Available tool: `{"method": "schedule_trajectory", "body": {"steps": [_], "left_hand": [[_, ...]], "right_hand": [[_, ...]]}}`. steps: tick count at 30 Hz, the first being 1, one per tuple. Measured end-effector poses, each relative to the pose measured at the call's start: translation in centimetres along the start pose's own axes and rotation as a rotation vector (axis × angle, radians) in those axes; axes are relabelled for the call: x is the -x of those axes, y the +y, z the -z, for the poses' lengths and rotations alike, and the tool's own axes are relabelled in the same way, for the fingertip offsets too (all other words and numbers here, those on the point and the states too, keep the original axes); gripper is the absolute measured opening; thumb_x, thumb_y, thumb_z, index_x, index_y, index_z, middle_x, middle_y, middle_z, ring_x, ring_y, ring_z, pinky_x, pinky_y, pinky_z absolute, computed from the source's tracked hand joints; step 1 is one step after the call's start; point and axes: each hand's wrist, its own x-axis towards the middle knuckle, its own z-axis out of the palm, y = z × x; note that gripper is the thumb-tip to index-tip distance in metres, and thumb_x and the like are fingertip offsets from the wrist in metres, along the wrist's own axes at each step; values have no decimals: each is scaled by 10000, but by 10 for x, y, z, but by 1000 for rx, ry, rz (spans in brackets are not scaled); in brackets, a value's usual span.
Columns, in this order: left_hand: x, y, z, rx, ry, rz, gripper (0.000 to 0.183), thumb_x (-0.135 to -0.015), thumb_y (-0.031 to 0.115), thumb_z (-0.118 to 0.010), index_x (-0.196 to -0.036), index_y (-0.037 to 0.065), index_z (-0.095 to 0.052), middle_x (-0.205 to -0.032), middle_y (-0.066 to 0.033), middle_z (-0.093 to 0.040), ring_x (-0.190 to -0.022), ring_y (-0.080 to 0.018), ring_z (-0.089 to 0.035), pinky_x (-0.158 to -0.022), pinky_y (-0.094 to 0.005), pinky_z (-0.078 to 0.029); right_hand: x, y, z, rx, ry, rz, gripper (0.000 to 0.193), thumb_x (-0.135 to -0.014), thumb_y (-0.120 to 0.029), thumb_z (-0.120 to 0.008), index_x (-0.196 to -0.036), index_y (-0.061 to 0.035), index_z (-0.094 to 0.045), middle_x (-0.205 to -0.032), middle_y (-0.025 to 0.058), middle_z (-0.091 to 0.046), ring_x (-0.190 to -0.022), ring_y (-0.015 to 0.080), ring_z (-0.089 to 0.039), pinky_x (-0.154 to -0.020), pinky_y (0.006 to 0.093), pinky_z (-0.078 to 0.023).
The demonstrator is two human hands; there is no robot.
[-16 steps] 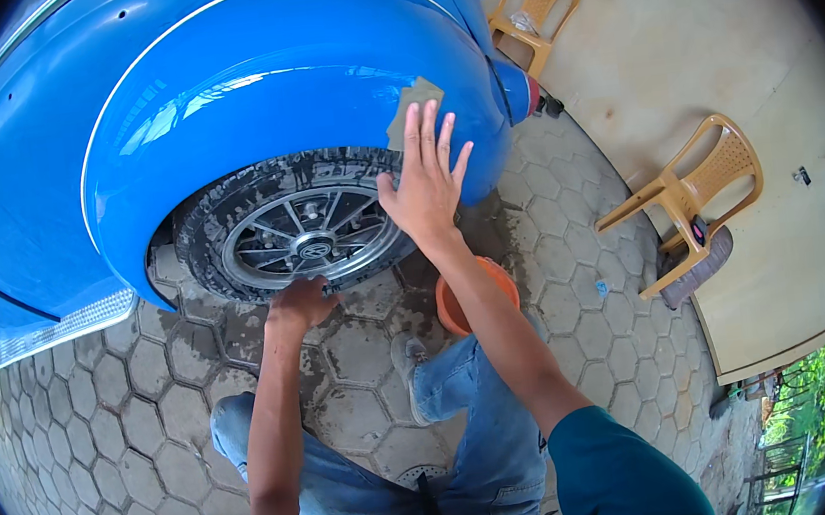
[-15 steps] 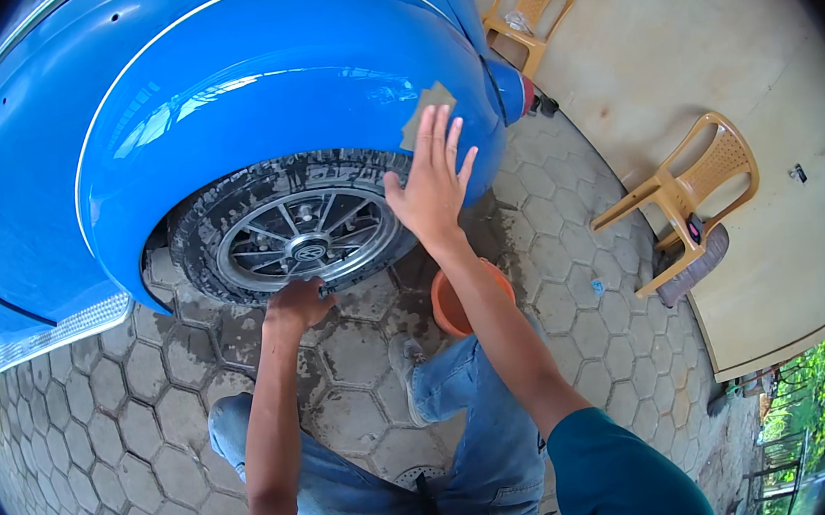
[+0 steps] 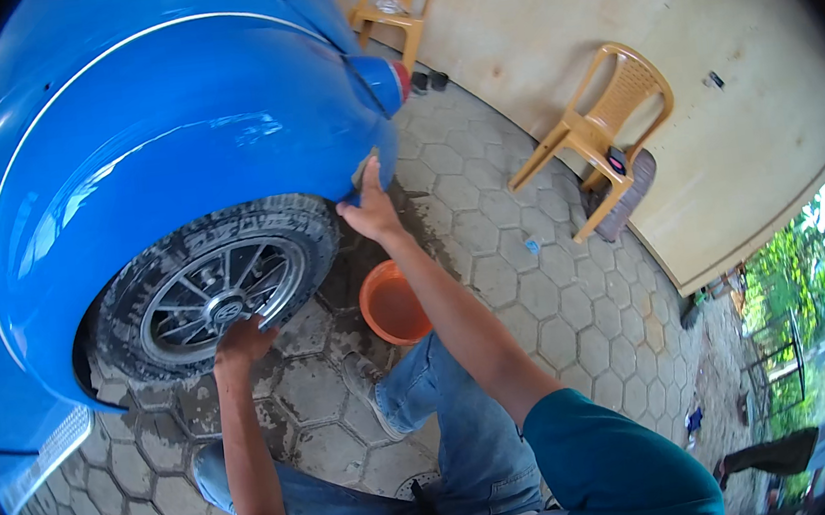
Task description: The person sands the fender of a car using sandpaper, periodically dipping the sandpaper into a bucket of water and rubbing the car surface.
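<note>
A thin greenish-brown sheet that looks like sandpaper (image 3: 365, 162) lies against the rear edge of the glossy blue car fender (image 3: 190, 150). My right hand (image 3: 371, 214) presses it there, fingers along the sheet and thumb toward the paint; the sheet is partly hidden. In front of the lower wheel rim (image 3: 161, 336) is my left hand (image 3: 244, 344), loosely bent with nothing visible in it. Whether it touches the black tire (image 3: 304, 231) I cannot tell. The tire shows grey smears.
An orange bucket (image 3: 392, 305) stands by my right forearm on wet hexagonal paving (image 3: 495, 279). Two tan plastic chairs (image 3: 609, 116) (image 3: 401, 2) are along the pale wall (image 3: 692, 138). Another person's leg (image 3: 780, 453) shows at the lower right.
My view has swung to the right. My right hand has slid with the sheet down and back to the fender's rear edge. My left hand stays by the wheel.
</note>
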Motion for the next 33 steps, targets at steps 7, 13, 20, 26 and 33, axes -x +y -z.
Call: {"method": "schedule_trajectory", "body": {"steps": [7, 13, 20, 26, 33], "left_hand": [[-4, -7, 0, 14, -11, -76, 540, -867, 465, -555, -1253, 88, -565, -1217, -224, -584, -1159, -377, -537, -972, -431, -436], [16, 0, 10, 8, -9, -18, 530, -865, 454, -558, -1242, 81, -569, -1219, -208, -591, -1155, -371, -544, -963, -424, -436], [44, -29, 14, -28, 7, 62, 558, -868, 479, -563, -1269, 91, -551, -1246, -206, -580, -1171, -355, -542, -973, -410, -436], [65, -35, 18, -36, 28, 144, 567, -878, 484, -573, -1302, 109, -525, -1200, -217, -604, -1123, -356, -575, -936, -408, -457], [79, -38, 16, -30, 1, 144, 586, -879, 516, -553, -1305, 115, -520, -1216, -235, -580, -1151, -368, -547, -967, -418, -435]], "right_hand": [[-7, 7, -48, -85, 109, -239, 1087, -733, -276, -655, -1444, 91, 80, -1519, 307, -110, -1312, 420, -371, -1072, 375, -357], [2, 0, -64, -157, 123, -421, 925, -768, -227, -608, -1440, 106, -66, -1405, 354, -311, -1186, 443, -493, -991, 442, -428], [0, -24, -68, -152, 342, -474, 600, -807, -164, -584, -1263, 155, -361, -1048, 317, -618, -945, 443, -626, -830, 452, -517], [3, -49, -65, -142, 462, -508, 423, -805, -154, -577, -1115, 105, -451, -971, 307, -638, -906, 437, -640, -804, 487, -519], [8, -82, -49, -260, 568, -522, 263, -840, -147, -506, -1017, 46, -529, -948, 285, -649, -873, 457, -642, -791, 517, -514]]}}
